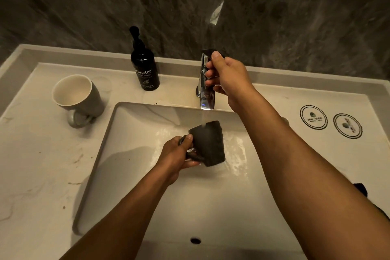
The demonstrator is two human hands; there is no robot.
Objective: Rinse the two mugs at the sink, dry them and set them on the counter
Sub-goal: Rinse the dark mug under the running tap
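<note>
1. The left hand (179,154) holds a dark, rough-textured ceramic mug (207,143) by its handle, fingers curled through the loop and thumb pressed on top; the mug hangs over the white rectangular sink basin (130,175), nearer the basin's back edge than its front
2. The right hand (225,78) is wrapped over the lever of the chrome tap (205,95) at the middle of the basin's back edge, fingers closed on it; a thin stream of water falls from the spout
3. The relation that matters: the dark mug sits directly below the spout, and the stream strikes its upper, far end. Its long axis is tilted, running from the far end under the water down to the near end toward the person. Which end is the mouth I cannot tell; the surface is blurred
4. Judgement: this is the rinsing of the first mug. The left hand, already gripping it, is the one to turn it so that water reaches inside
5. A second mug, grey outside and cream inside (78,97), stands on the pale stone counter (38,164) beside the basin's back-left corner, handle toward the person, well apart from both hands and apparently not yet rinsed; the left hand is the nearer one
6. A black pump bottle of hand wash (145,69) stands at the counter's back edge, between the grey mug and the tap
</note>
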